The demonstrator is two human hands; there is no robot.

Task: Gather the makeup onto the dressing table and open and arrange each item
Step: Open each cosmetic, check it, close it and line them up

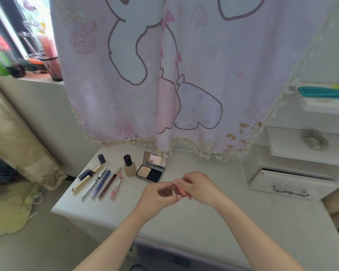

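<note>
**Currently: both hands on a small pink case, over the table**

Head view only.
- My left hand (158,195) pinches the left end of the small pink case (179,191), fingers curled.
- My right hand (201,189) wraps the right end, fingers curled over the top.
- My hands cover most of the case, so I can't tell if it is open or closed.
- I hold it over the dressing table (213,227), near the front right of the open powder compact (151,170).
- A foundation bottle (129,166) stands upright just left of the compact.
- Left of it is a row lying side by side, all tilted the same way: gold tube (86,180), silver pen (94,183), blue tube (100,183), dark red tube (108,185), pink wand (116,187).
- A dark cap (101,158) stands alone behind the row, near the back-left corner.
- A cartoon-print curtain (184,75) hangs behind, its fringe at the table's back edge.
- On the right is a white drawer unit (290,180) with its drawer slightly out.
- A grey scrunchie (314,141) lies on the shelf above, and a teal comb (324,93) lies higher up.
</note>
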